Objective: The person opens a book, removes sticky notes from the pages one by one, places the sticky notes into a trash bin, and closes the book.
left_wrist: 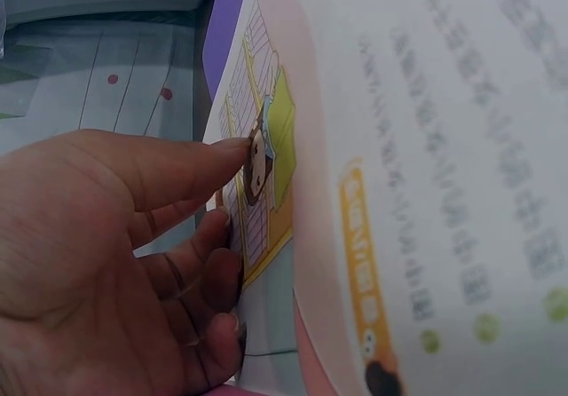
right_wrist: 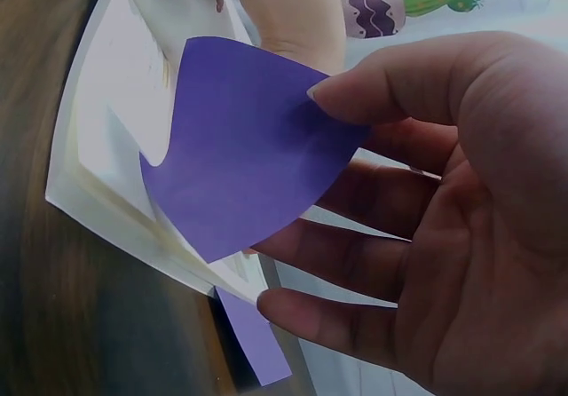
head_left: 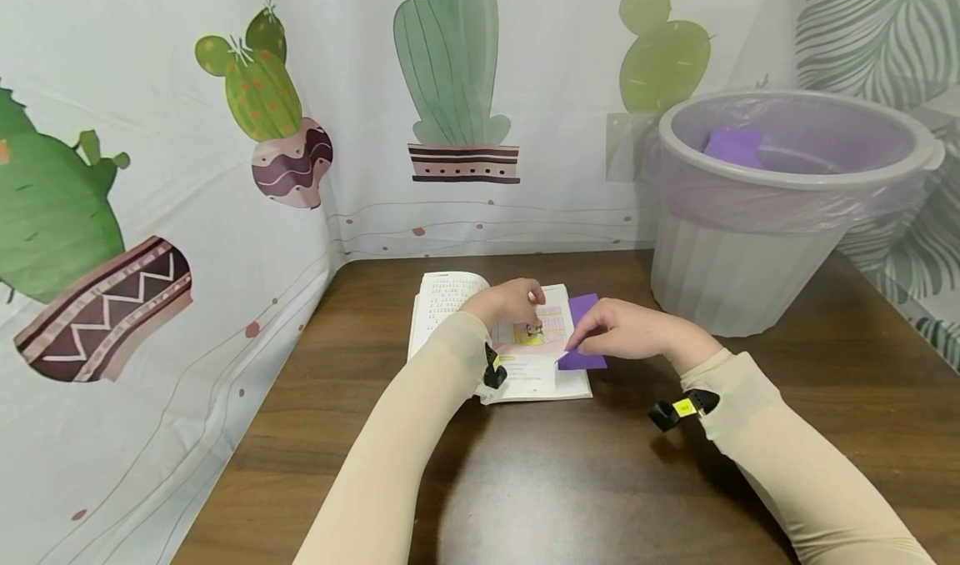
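Note:
An open book lies on the table, with a printed text page at its left and a coloured picture page at its right. My left hand is over the picture page. In the left wrist view its thumb and loosely bent fingers are right at the picture. My right hand is at the book's right edge. It pinches a purple sheet of paper between thumb and fingers, and the sheet bends beside a lifted page corner. Another purple piece sticks out from the book's edge.
A large grey bin with a clear plastic liner stands at the back right, a purple piece of paper inside it. Cactus-patterned cloth hangs behind and left of the brown wooden table.

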`<state>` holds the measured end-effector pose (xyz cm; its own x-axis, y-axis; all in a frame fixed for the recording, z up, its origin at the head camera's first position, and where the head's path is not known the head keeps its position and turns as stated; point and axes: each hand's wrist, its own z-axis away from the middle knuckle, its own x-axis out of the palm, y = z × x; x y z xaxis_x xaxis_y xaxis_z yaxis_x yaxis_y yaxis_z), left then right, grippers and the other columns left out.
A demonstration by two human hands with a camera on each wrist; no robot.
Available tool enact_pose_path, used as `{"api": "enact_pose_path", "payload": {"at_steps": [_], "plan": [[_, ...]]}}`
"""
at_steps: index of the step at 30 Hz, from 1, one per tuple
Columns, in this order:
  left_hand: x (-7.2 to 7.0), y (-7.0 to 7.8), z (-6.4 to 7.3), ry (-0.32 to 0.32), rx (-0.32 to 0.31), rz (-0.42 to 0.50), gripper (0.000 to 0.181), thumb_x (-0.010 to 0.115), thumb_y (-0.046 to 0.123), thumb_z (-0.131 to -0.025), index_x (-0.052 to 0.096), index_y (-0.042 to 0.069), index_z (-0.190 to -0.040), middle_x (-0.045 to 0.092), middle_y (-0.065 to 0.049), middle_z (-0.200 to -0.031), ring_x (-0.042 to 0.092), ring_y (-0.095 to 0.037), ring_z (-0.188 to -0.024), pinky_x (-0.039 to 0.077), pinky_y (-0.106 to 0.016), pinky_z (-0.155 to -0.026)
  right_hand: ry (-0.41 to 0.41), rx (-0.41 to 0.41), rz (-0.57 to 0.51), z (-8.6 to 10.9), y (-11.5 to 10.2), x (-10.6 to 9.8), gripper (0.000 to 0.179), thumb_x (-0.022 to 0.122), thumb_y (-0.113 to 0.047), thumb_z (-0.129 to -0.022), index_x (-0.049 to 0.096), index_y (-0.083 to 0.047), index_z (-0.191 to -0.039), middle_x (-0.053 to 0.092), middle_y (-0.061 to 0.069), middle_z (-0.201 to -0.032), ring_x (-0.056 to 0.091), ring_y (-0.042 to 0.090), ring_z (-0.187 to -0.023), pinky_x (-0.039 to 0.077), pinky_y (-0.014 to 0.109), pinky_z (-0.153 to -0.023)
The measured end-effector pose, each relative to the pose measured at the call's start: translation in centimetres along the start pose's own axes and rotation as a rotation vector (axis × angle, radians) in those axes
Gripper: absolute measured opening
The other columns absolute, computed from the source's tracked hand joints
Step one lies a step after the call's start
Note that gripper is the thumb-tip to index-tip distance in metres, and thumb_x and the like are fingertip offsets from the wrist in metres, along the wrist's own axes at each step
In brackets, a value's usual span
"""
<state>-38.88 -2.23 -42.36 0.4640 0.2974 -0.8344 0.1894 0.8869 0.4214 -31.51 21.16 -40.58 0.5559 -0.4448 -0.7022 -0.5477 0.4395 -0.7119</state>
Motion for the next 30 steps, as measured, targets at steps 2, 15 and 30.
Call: {"api": "enact_pose_path", "payload": {"at_steps": [2,15,30], "plan": [[0.0,0.0,0.0,0.004,0.01,-0.002,0.043,0.077,0.024,-0.089,0.061,0.02,-0.129,0.063,-0.002,-0.136,0.057,-0.021,-0.125,0.042,-0.046,-0.114,0.0,-0.002,0.001,0.1,-0.2,-0.1,0.02,0.065,-0.008,-0.094,0.082,-0.014,-0.104,0.079,-0.003,-0.099,0.059,0.011,-0.08,0.051,0.025,-0.074],[0.4,-0.2,-0.2,-0.005,0.012,-0.006,0.044,0.076,0.026,-0.091,0.059,0.021,-0.131,0.06,-0.005,-0.141,0.055,-0.024,-0.13,0.04,-0.049,-0.117,-0.011,-0.026,0.011,0.5,-1.0,-0.4,0.02,0.065,-0.008,-0.095,0.083,-0.015,-0.101,0.08,0.0,-0.093,0.06,0.008,-0.082,0.052,0.024,-0.076],[0.3,0.0,-0.3,-0.03,0.005,0.015,0.043,0.075,0.023,-0.092,0.058,0.018,-0.131,0.059,-0.008,-0.141,0.055,-0.023,-0.123,0.04,-0.049,-0.117,0.154,-0.074,0.058,0.8,-1.6,-0.9,0.02,0.065,-0.008,-0.096,0.081,-0.015,-0.104,0.079,-0.003,-0.097,0.063,0.009,-0.085,0.054,0.028,-0.079]]}}
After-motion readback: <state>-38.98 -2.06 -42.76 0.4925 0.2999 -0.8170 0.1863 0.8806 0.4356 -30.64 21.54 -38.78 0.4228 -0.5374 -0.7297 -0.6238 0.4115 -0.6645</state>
